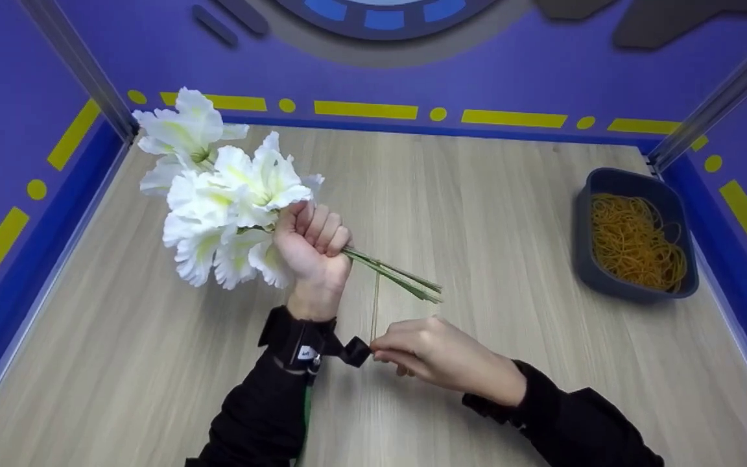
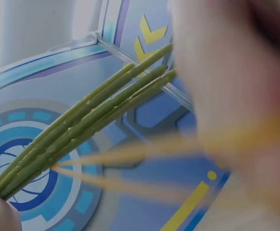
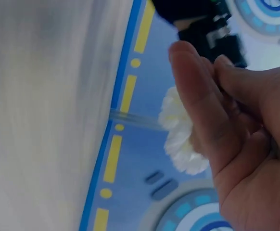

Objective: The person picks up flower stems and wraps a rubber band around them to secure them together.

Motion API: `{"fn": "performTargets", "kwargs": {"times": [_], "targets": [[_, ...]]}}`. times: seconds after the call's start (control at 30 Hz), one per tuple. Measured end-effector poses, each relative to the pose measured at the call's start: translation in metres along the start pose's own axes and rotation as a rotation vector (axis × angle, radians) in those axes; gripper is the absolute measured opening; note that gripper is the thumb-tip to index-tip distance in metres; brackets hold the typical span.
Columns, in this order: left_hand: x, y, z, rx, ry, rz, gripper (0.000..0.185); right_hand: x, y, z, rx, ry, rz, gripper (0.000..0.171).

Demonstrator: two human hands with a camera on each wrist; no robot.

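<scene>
Left hand point(image 1: 314, 250): grip closing as a full fist round the bunched green stems point(image 1: 394, 275), just under the heads of the white flowers point(image 1: 221, 194). Holding the bunch above the desk point(image 1: 477, 194), roughly over its middle, somewhat toward the left edge.

Long axis of the bunch: running from blooms, pointing toward the far-left corner, down to cut ends, pointing toward the near-right. Stems sticking out of the fist on the side facing the right hand; cut ends fanning slightly apart.

Right hand point(image 1: 435, 353): grip pinching, thumb against fingertips, on one end of a thin rubber band point(image 1: 375, 305). Other fingers curling loosely; exact finger contact too small to resolve in the head view. Sitting nearer the front edge than the stems, just below them.

Rubber band: stretching as a taut, narrow loop from the pinch straight away toward the far edge, meeting the stems just beside the fist, crossing the stem axis nearly square. Appearing hooked on the stems point(image 2: 89, 124) in the left wrist view, with blurred yellow strands point(image 2: 130, 159) pulling off to the right; whether round all stems or only some, cannot tell.

Relation to watch: band lying between fist and cut ends, right hand the nearer one to the free stem ends, left hand fixed on the bunch.

Further out: dark tray point(image 1: 585, 214) heaped with more yellow bands point(image 1: 636, 243), lying at the right edge, well apart from both hands. Purple walls point(image 1: 542, 71) with yellow dashes enclosing the desk.
</scene>
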State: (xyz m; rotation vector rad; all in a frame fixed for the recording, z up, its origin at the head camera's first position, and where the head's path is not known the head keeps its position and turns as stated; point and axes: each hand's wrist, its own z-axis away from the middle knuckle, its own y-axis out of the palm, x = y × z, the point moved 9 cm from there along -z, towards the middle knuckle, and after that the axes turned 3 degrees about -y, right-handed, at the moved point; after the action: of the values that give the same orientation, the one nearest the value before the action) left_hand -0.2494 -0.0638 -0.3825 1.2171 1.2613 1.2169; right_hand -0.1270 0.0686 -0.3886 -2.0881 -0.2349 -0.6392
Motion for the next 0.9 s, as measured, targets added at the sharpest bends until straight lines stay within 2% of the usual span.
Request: {"fn": "performTargets", "kwargs": {"times": [0.1, 0.27, 0.4, 0.5, 0.63, 0.8, 0.9], "targets": [[-0.001, 0.001, 0.0, 0.011, 0.022, -0.053, 0.037, 0.01, -0.017, 0.002, -0.048, 0.006, 0.054, 0.013], [0.006, 0.006, 0.003, 0.082, 0.027, -0.153, 0.033, 0.024, -0.06, 0.011, -0.199, -0.004, 0.111, 0.012], [0.018, 0.008, 0.008, 0.129, -0.021, -0.271, 0.04, 0.031, -0.078, 0.013, -0.283, -0.041, 0.09, 0.011], [0.034, 0.007, 0.013, 0.162, -0.098, -0.361, 0.042, 0.029, -0.084, 0.013, -0.333, -0.064, 0.074, 0.009], [0.055, 0.006, 0.02, 0.186, -0.225, -0.4, 0.038, 0.016, -0.094, 0.014, -0.382, -0.05, 0.086, 0.01], [0.076, 0.002, 0.032, 0.15, -0.406, -0.313, 0.043, -0.016, -0.114, 0.024, -0.467, 0.096, 0.1, 0.018], [0.084, 0.002, 0.038, 0.124, -0.481, -0.222, 0.044, -0.037, -0.117, 0.027, -0.47, 0.18, 0.081, 0.023]]}}
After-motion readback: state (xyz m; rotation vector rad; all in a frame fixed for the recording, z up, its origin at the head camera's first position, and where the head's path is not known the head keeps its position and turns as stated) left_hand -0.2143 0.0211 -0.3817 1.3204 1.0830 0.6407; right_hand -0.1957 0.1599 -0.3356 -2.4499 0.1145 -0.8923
